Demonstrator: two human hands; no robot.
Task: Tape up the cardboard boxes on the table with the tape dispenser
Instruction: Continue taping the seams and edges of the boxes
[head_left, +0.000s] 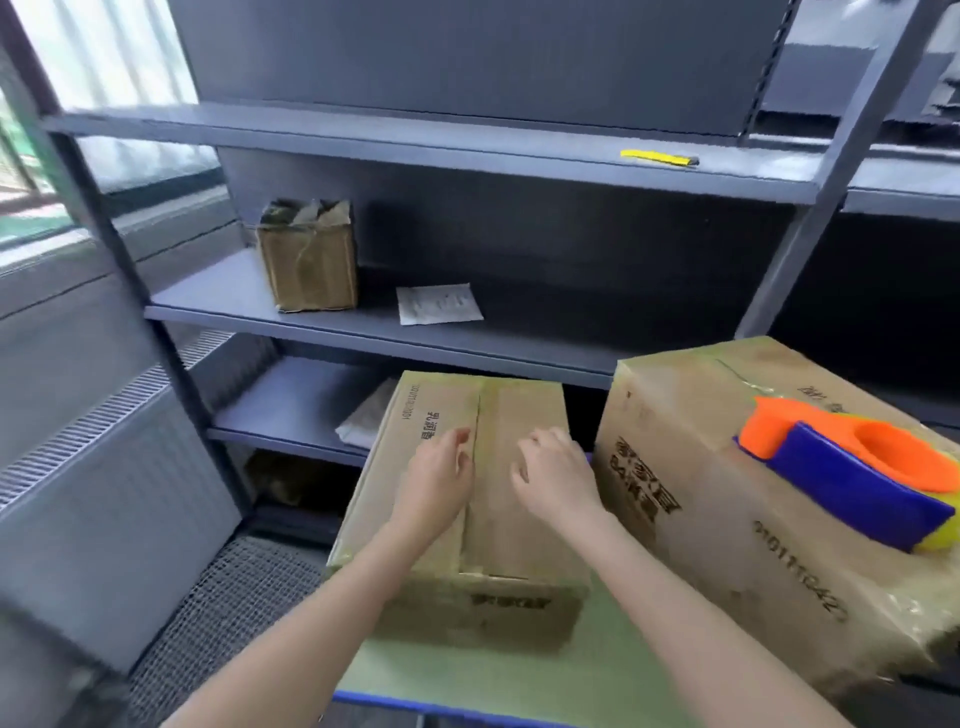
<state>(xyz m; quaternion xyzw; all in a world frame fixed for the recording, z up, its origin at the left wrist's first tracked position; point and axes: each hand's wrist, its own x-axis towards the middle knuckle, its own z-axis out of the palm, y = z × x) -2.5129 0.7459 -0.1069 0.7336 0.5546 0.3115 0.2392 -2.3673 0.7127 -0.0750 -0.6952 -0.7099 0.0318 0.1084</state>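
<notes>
A small cardboard box (519, 519) sits on the green table (493, 675), its two top flaps folded down with a seam running away from me. My left hand (439, 480) rests on the left flap, fingers curled at the seam. My right hand (553, 475) hovers over the right flap, fingers loosely bent, holding nothing. To the right stands a taller cardboard box (701, 519). An orange and blue tape dispenser (852, 470) lies on its top.
A dark grey metal shelf unit (415, 322) stands right behind the table. On it are a small worn box (311, 265), a white paper (439, 304) and a yellow strip (657, 157). A radiator (104, 467) and a mesh floor lie to the left.
</notes>
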